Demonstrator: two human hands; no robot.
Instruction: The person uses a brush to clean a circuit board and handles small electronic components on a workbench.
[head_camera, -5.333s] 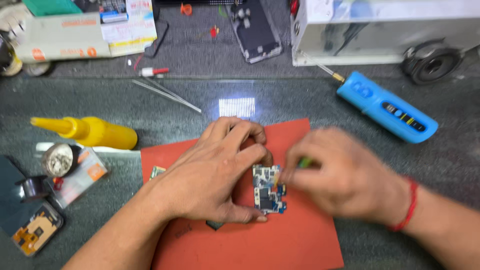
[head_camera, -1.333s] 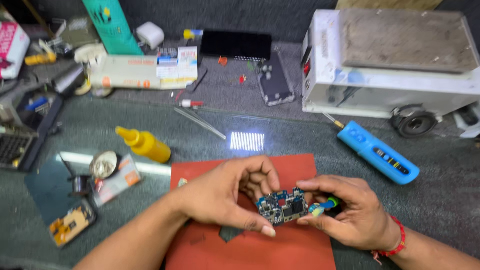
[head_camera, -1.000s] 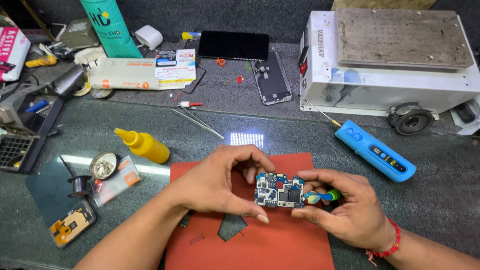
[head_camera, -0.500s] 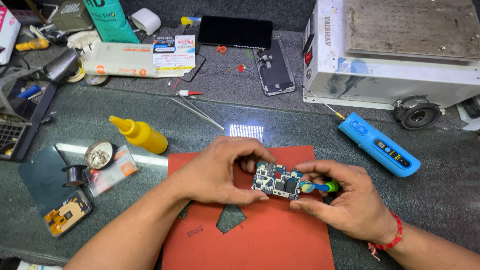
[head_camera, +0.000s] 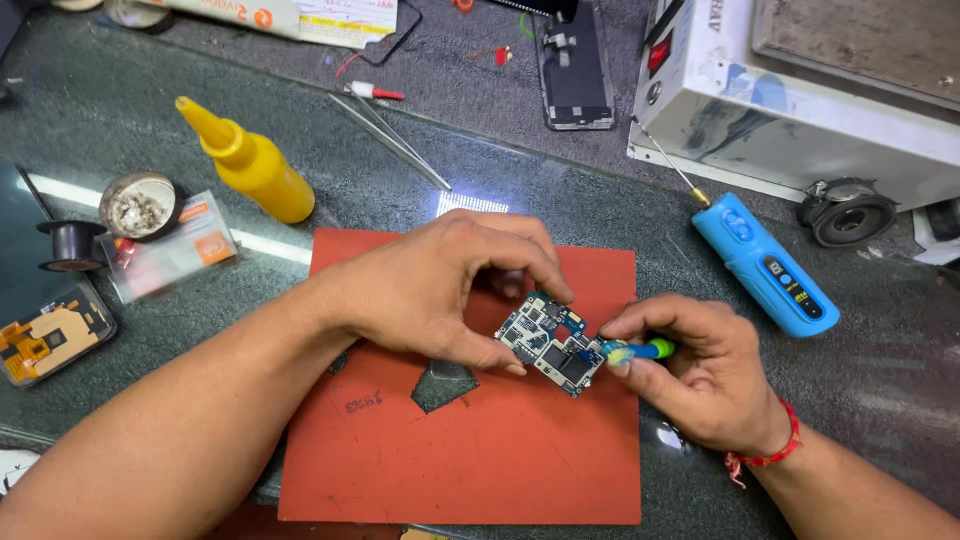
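A dark, speckled tabletop (head_camera: 120, 110) fills the view, glossy enough to throw back a bright rectangular glare (head_camera: 472, 204) from an overhead light near its middle. A paler streak of reflected light (head_camera: 60, 190) runs in from the left edge.

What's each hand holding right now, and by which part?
Left hand pinches the circuit board by its edges; right hand holds a small green-handled brush by its handle.
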